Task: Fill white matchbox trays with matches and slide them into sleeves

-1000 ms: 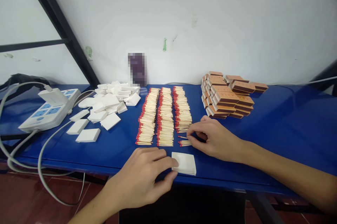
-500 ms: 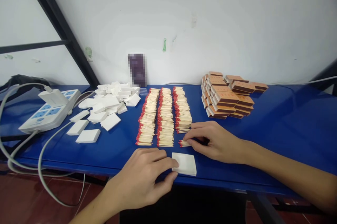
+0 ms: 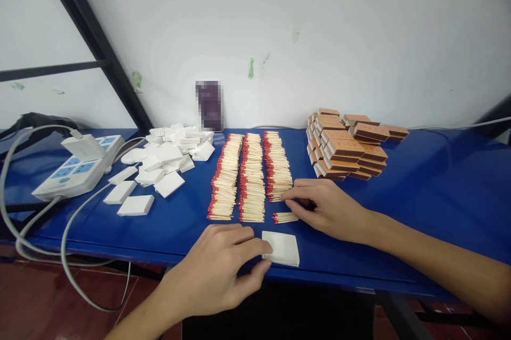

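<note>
My left hand (image 3: pixel 225 263) rests at the table's front, its thumb and forefinger closed on the left edge of a small white matchbox tray (image 3: pixel 284 249). The tray lies flat and looks shallow. Beyond it, my right hand (image 3: pixel 323 207) has thumb and forefinger pinched at the near end of the right row of red-tipped matches (image 3: pixel 278 164), touching the matches there. A small separate group of matches (image 3: pixel 284 217) lies between that row and the tray. To the left run a middle row of matches (image 3: pixel 252 180) and a left row of matches (image 3: pixel 224 180).
White matchbox trays (image 3: pixel 167 154) are heaped at the left, near a power strip (image 3: pixel 80 167) with looping white cables (image 3: pixel 66 233). Brown matchbox sleeves (image 3: pixel 343 146) are stacked at the back right. A blurred dark rectangular object (image 3: pixel 209 106) leans against the wall.
My right hand has moved its fingertips from the small group of matches up to the near end of the right row. The left hand stays on the tray.
</note>
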### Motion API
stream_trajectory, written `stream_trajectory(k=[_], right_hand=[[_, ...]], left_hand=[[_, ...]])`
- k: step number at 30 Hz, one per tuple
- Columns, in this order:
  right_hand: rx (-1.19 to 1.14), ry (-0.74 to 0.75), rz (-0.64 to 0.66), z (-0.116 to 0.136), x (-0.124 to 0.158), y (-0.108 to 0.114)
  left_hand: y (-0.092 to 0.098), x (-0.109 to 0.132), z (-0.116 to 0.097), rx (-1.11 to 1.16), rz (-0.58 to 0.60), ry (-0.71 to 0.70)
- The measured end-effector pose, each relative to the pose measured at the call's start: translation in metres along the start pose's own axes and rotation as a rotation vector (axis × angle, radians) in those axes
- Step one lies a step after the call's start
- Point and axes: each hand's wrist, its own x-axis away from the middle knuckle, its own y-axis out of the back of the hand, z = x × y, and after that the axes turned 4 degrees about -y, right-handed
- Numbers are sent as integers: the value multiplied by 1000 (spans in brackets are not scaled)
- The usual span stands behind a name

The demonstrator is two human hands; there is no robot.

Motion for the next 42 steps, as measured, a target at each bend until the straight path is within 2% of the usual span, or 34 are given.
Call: stream_trajectory(k=[14, 26, 32, 35, 42], right_hand=[[-12, -83, -36, -2, -4, -5], [-77, -178, 15, 11, 1, 1], [45, -129, -94, 8, 2, 1], [96, -98, -80, 3, 0, -1], [59, -73, -48, 1, -2, -2]], left_hand=[[-1, -1, 0, 9, -19, -10], [-1, -2, 0, 11, -26, -13], [-1, -1, -1, 7, -26, -9], [-1, 0, -1, 8, -18, -4], [0, 1, 0, 15, -15, -7]])
